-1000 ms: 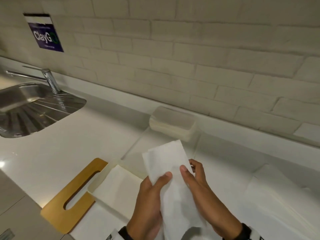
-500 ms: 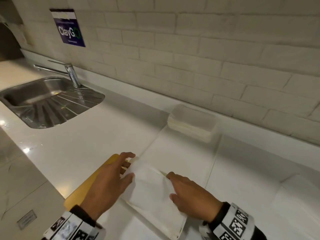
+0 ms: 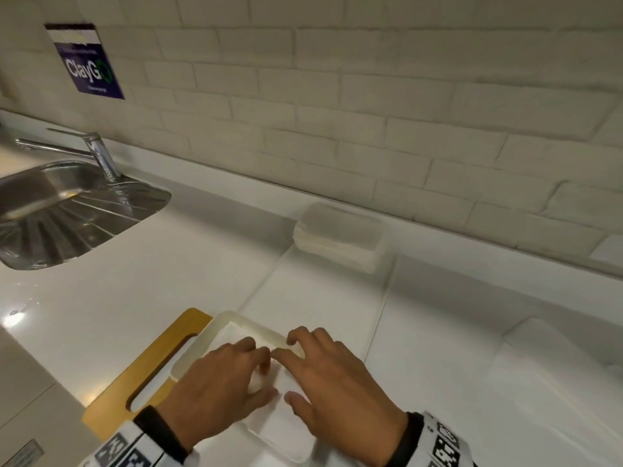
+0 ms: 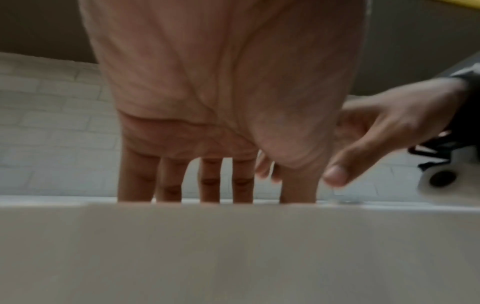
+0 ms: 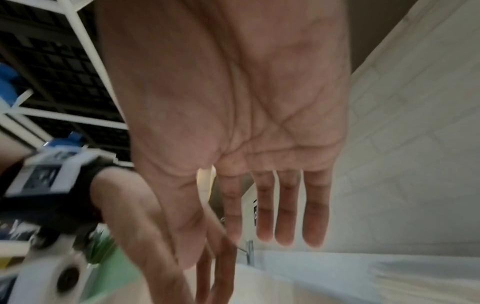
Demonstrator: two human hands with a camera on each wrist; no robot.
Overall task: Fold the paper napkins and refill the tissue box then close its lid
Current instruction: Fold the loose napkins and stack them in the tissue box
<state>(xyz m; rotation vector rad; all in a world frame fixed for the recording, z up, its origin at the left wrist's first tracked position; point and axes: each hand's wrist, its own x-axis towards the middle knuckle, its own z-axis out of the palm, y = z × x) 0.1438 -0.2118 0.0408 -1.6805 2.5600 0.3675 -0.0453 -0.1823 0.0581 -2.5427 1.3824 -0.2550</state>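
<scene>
A cream tissue box (image 3: 202,342) stands open at the counter's near edge, with folded white napkins (image 3: 286,429) lying in it. My left hand (image 3: 229,375) and right hand (image 3: 323,372) lie palm down side by side on the top napkin, fingers straight, pressing it flat. In the left wrist view my left hand (image 4: 221,181) points its straight fingers down behind the box wall (image 4: 233,246). My right hand (image 5: 259,226) shows an open palm with nothing in it. The box's yellow wooden lid (image 3: 141,375) with a slot lies beside the box on the left.
A steel sink (image 3: 60,210) with a tap (image 3: 97,156) is at the far left. A stack of napkins under a clear cover (image 3: 337,237) stands against the brick wall. Loose white napkins (image 3: 556,382) lie at the right. A flat white sheet (image 3: 320,298) lies behind the box.
The napkin I held up with both hands a second ago now lies in the box. Both hands have let go and moved onto it, flattening it.
</scene>
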